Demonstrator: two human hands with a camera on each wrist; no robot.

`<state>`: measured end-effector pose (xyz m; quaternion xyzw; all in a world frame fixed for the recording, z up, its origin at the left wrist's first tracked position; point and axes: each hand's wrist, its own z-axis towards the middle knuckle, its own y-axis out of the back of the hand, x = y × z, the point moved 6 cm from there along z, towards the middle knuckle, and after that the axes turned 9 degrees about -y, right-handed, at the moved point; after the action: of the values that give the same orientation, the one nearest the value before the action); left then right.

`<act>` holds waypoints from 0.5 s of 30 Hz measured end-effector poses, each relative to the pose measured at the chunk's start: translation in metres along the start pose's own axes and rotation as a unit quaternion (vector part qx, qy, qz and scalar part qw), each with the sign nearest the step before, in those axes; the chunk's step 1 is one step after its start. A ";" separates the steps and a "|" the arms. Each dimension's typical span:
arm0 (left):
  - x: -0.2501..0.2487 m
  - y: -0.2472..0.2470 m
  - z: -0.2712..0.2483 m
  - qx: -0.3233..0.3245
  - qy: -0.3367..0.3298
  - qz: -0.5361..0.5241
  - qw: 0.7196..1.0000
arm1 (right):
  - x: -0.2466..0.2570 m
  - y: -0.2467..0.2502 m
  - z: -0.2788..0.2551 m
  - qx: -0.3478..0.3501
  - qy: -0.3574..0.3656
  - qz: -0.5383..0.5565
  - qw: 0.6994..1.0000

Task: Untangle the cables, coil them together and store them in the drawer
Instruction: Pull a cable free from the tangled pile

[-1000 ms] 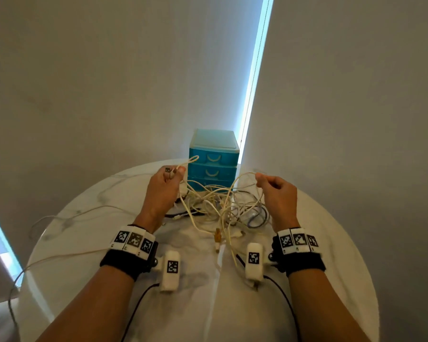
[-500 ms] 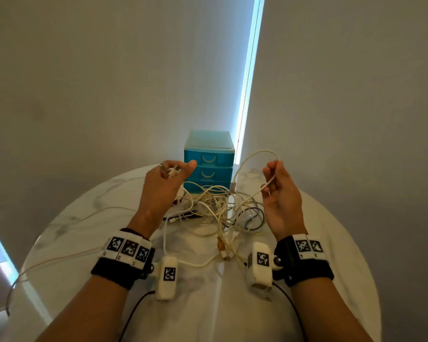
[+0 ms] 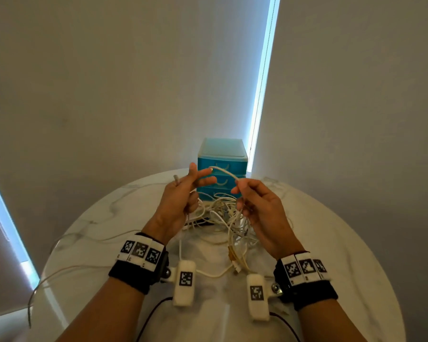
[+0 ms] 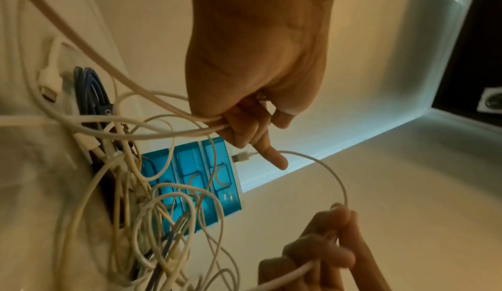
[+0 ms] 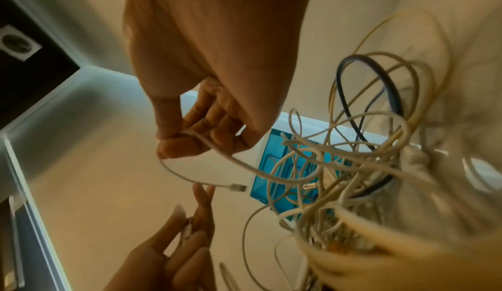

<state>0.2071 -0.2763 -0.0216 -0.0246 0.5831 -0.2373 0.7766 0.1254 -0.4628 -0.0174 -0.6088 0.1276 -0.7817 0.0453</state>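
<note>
1. The left hand point(image 3: 181, 196) is raised, index and middle fingers stretched toward the right, lower fingers curled round a white cable point(image 3: 224, 172).
2. The right hand point(image 3: 260, 211) is raised beside it, thumb and fingertips pinching that cable.

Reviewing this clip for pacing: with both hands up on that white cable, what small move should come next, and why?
Probably the left hand should take the free plug end between its extended fingers. The right hand pinches the white cable and arcs it toward them, the plug hanging just past the fingertips. The rest stays knotted in the tangle before the closed blue drawer unit.
</note>
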 end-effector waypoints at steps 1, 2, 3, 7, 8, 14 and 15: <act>-0.003 0.002 0.001 0.001 0.000 -0.017 1.000 | -0.003 -0.005 -0.001 0.020 -0.013 -0.032 0.999; -0.005 0.004 0.002 0.003 0.000 -0.036 0.999 | -0.006 -0.010 -0.003 0.041 -0.028 -0.066 0.997; -0.007 0.005 0.003 0.004 0.001 -0.055 0.998 | -0.010 -0.015 -0.005 0.064 -0.044 -0.102 0.992; -0.009 0.010 0.004 -0.025 0.005 -0.115 0.993 | -0.021 -0.031 -0.014 0.146 -0.101 -0.232 0.956; -0.010 0.013 0.003 -0.039 0.008 -0.122 0.992 | -0.023 -0.033 -0.016 0.156 -0.113 -0.252 0.949; -0.012 0.025 0.007 -0.053 0.001 -0.136 0.989 | -0.025 -0.033 -0.016 0.165 -0.142 -0.324 0.921; -0.013 0.025 0.007 -0.056 -0.004 -0.133 0.990 | -0.026 -0.032 -0.015 0.168 -0.146 -0.333 0.916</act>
<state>0.2192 -0.2503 -0.0160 -0.1464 0.5841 -0.3054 0.7376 0.1200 -0.4242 -0.0377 -0.7069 -0.2238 -0.6637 -0.0984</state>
